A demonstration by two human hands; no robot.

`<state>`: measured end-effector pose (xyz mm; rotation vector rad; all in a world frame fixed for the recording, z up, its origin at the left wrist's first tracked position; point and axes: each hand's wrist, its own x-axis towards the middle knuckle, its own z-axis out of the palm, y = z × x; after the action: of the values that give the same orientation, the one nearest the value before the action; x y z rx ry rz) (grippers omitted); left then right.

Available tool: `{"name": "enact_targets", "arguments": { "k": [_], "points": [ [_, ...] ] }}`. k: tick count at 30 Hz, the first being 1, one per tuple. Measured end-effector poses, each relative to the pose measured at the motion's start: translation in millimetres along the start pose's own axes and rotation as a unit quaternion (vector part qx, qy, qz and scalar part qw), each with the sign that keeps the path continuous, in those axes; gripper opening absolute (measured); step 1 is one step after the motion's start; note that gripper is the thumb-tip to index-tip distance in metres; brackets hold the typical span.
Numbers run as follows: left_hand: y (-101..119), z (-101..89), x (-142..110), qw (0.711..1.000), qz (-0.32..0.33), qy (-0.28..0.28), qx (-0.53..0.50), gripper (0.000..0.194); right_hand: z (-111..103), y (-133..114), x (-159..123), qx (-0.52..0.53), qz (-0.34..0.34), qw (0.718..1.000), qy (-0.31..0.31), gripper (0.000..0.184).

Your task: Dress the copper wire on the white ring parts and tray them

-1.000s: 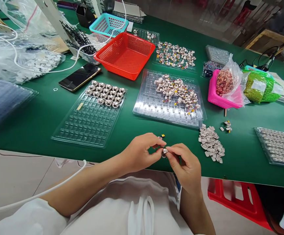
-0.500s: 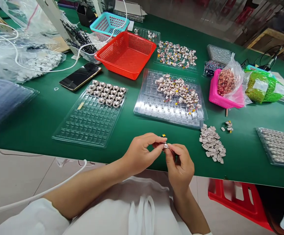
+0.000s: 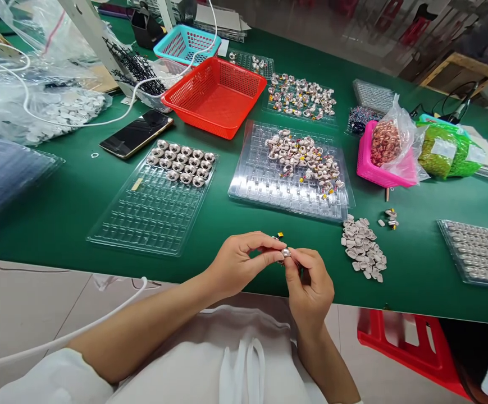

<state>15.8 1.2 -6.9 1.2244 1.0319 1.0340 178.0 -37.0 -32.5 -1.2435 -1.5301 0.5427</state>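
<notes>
Between the fingertips of both hands is a small shiny silvery earbud shell [image 3: 286, 252], held just above the table's front edge. My left hand [image 3: 244, 264] pinches it from the left with thumb and forefinger. On the other side my right hand [image 3: 311, 280] grips it with bent fingers, which hide part of it. A small yellow-tabbed piece [image 3: 280, 234] shows just beyond the left fingertips; whether it joins the shell I cannot tell. To the right of my hands lies a pile of beige shell pieces [image 3: 361, 247].
A clear tray [image 3: 134, 224] at left carries rows of silvery shells. Stacked clear trays [image 3: 252, 191] bear a heap of wired parts. Behind are a red basket [image 3: 214, 104], a blue basket [image 3: 170, 53] and a phone [image 3: 136, 134]. A pink basket [image 3: 368, 163] stands right.
The shell has turned slightly between my fingertips, and more of its shiny face shows. My left fingers have shifted a little along it. Both hands keep their pinch.
</notes>
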Motion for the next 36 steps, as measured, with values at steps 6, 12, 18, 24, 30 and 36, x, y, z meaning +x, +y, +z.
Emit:
{"name": "enact_targets", "arguments": {
  "k": [6, 12, 18, 24, 30, 36],
  "points": [
    [-1, -1.7, -1, 1.000, 0.024, -0.006, 0.006, 0.012, -8, 3, 5, 0.054, 0.045, 0.996, -0.059, 0.020],
    [7, -0.4, -5, 1.000, -0.004, 0.006, -0.003, 0.012, -14, 6, 10, 0.158, 0.127, 0.973, -0.107, 0.016],
    [10, 4.4, -7, 0.999, -0.032, 0.033, -0.016, 0.010, -10, 9, 6, 0.174, 0.112, 0.974, -0.091, 0.020],
    [9, 10.5, -7, 0.997, -0.021, 0.049, -0.060, 0.009, -6, 12, 2, 0.178, 0.095, 0.977, -0.069, 0.018],
    [5, 14.4, -8, 0.997, 0.022, 0.069, -0.020, 0.008, -1, 13, -1, 0.183, 0.081, 0.979, -0.027, 0.017],
    [4, 18.2, -9, 0.994, 0.085, 0.072, 0.011, 0.009, -1, 16, -5, 0.193, 0.089, 0.977, -0.017, 0.016]
  ]
}}
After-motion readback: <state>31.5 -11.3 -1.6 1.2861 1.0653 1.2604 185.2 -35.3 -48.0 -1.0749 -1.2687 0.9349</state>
